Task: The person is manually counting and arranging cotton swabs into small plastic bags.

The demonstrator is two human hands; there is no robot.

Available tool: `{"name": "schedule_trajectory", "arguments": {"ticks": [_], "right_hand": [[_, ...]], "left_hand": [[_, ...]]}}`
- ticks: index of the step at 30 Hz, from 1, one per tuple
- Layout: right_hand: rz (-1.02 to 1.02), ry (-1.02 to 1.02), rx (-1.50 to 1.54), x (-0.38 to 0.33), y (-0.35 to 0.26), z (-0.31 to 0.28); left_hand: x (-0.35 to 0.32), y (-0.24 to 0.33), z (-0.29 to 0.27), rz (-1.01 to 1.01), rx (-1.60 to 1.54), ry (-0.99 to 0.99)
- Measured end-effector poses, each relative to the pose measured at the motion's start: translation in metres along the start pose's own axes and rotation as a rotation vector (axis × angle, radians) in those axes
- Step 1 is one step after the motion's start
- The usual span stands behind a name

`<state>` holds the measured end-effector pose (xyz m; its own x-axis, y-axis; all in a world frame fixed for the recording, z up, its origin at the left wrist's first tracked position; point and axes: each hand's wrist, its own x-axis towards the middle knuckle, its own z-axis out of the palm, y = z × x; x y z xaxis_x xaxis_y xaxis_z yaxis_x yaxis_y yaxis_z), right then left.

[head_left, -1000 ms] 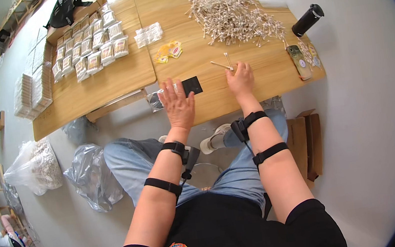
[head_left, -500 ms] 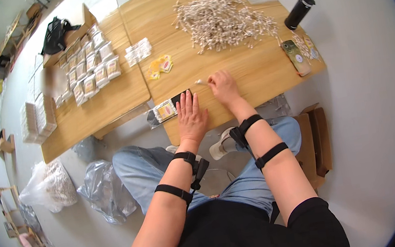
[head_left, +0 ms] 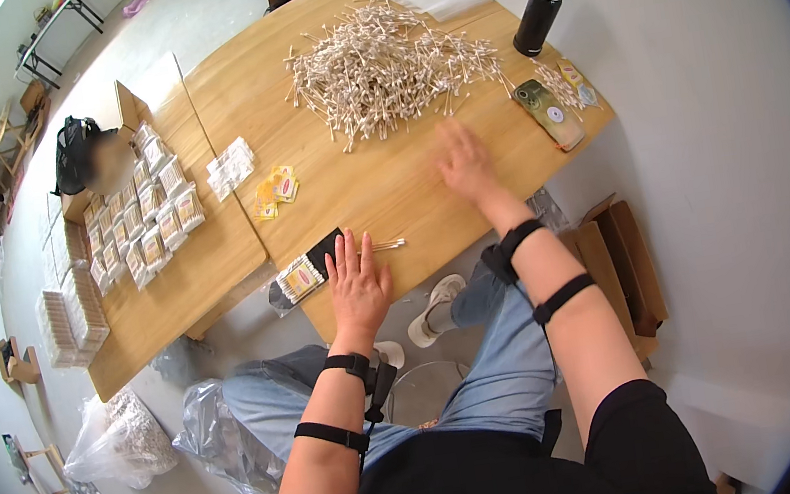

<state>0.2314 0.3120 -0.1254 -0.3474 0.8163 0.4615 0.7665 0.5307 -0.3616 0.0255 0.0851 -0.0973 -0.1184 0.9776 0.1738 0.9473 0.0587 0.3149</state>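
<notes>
Cotton swabs lie in a broad heap at the upper centre of the frame, on the round wooden table, and the right hand now stretches toward the lower edge of that heap, fingers spread and holding nothing as far as the motion blur allows me to tell. Half a second ago that hand sat lower, close to the left one, with a thin stick at its fingertips; now a few swabs lie side by side near the table's front edge, just right of the left hand, so a small batch seems to have been set down and the reach reads as going back for more. The left hand lies flat and open, fingers together, on the table edge at lower centre, touching a black packet with a pale printed end. The two hands are well apart. A black bottle stands at the upper right, a phone lies below it, small yellow packets sit left of centre, and rows of filled bags cover the neighbouring table at the left.
</notes>
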Motion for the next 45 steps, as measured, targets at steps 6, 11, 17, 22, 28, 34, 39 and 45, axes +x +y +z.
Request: {"name": "schedule_trajectory", "arguments": {"ticks": [6, 11, 17, 22, 28, 34, 39, 45], "right_hand": [[-0.069, -0.261, -0.178, 0.067, 0.042, -0.012], [-0.069, -0.46, -0.269, 0.091, -0.005, -0.004], [-0.017, -0.522, -0.255, 0.06, -0.067, 0.016], [-0.036, -0.467, -0.209, 0.012, -0.119, 0.027], [-0.206, -0.329, 0.074, -0.016, -0.143, 0.022], [-0.004, -0.226, 0.278, -0.012, -0.101, -0.013], [-0.121, -0.102, 0.126, -0.017, -0.054, -0.011], [-0.067, -0.12, 0.187, -0.032, -0.075, -0.006]], "left_hand": [[-0.002, 0.0, -0.002, -0.013, -0.022, -0.018], [-0.001, -0.001, -0.003, -0.019, -0.009, -0.056], [0.001, 0.001, -0.004, -0.018, -0.015, -0.034], [-0.001, -0.001, 0.0, -0.025, -0.028, -0.015], [-0.004, 0.0, 0.004, -0.01, -0.031, 0.031], [-0.008, -0.005, 0.005, -0.043, -0.04, 0.057], [-0.01, -0.005, 0.004, -0.032, -0.027, 0.041], [-0.013, -0.009, 0.007, -0.034, -0.062, 0.072]]}}
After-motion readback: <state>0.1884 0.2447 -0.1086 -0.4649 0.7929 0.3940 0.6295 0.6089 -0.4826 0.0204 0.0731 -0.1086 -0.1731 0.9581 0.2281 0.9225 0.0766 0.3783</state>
